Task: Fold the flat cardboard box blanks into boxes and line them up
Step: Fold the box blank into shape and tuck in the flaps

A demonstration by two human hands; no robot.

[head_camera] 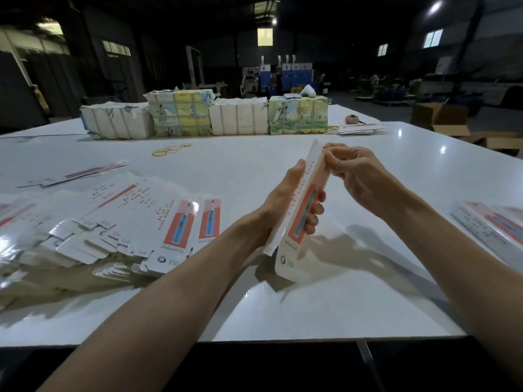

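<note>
Two hands: we hold one box blank (302, 219) upright over the table (311, 306)
Left hand (285, 199): our fingers curl round its middle, clamped on it
Right hand (356, 176): we pinch its upper edge
Left of the grip: pile of flat blanks (127, 222)
Beyond the grip: rubber bands (169, 149)

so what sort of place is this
Probably a packaging workshop in a warehouse-like hall: a large white table carries a heap of flat box blanks and a row of wrapped bundles, the left hand and right hand grip one blank, and blue machines stand in the dim background.
</note>
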